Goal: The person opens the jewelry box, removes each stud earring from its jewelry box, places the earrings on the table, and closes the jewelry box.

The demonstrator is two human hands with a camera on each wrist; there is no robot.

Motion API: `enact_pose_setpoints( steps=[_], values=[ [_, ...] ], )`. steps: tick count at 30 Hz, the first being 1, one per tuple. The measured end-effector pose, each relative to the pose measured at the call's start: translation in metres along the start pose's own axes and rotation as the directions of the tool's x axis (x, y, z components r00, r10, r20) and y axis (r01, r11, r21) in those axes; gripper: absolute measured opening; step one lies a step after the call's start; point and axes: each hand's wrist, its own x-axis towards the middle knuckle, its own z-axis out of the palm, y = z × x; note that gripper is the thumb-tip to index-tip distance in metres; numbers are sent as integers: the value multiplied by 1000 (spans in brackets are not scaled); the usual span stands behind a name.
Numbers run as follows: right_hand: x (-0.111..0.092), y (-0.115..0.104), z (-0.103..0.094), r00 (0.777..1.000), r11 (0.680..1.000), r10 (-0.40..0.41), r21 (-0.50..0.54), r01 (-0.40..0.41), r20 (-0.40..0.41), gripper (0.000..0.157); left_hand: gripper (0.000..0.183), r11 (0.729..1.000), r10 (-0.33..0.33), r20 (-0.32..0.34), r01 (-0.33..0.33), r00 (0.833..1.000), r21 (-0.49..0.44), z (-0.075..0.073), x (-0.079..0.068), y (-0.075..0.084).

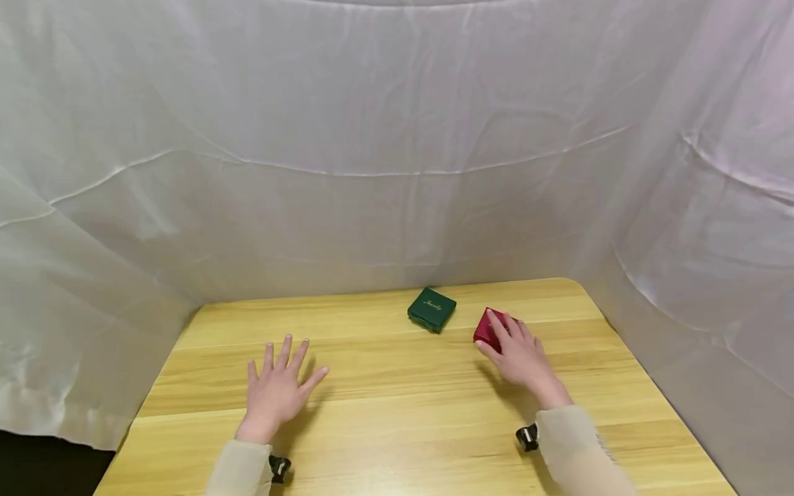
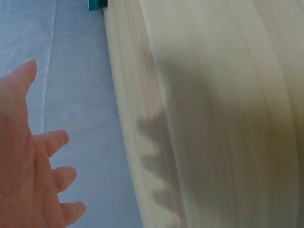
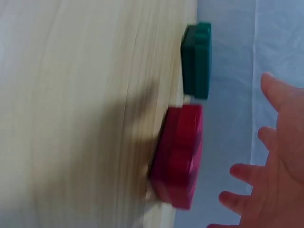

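Note:
A dark red jewelry box (image 1: 486, 331) lies on the wooden table, partly covered by my right hand (image 1: 516, 355) in the head view. In the right wrist view the same red box (image 3: 178, 156) shows a gap between it and the spread fingers of that hand (image 3: 270, 166). Just left of it sits a closed green jewelry box (image 1: 432, 309) with gold lettering on its lid. My left hand (image 1: 276, 394) hovers over the left part of the table, fingers spread and holding nothing; its shadow falls on the wood below.
The light wooden table (image 1: 397, 427) ends at a back edge close behind the green box. Pale cloth curtains (image 1: 347, 220) hang behind the table and along both sides. A small black wrist camera (image 1: 528, 437) sits at my right cuff, another (image 1: 280, 469) at my left.

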Motion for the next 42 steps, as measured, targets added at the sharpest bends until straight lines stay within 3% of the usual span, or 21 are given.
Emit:
enact_pose_setpoints(
  steps=[6, 20, 25, 32, 42],
  values=[
    [6, -15, 11, 995, 990, -104, 91, 104, -1, 71, 82, 999, 32, 3, -32, 999, -14, 8, 2, 17],
    [27, -49, 36, 985, 938, -142, 333, 101, 101, 62, 81, 990, 81, 34, -77, 996, -119, 24, 13, 62],
    [41, -50, 48, 990, 931, -107, 358, 66, 95, 57, 79, 985, 102, 28, -97, 994, -140, 29, 17, 74],
    [59, -51, 57, 997, 929, 1, 368, -31, 80, 56, 77, 977, 116, 23, -110, 993, -181, 33, 22, 88],
    [79, -55, 66, 997, 940, 77, 331, -79, 18, 51, 73, 955, 134, 18, -125, 991, -268, 40, 29, 103]
  ],
)
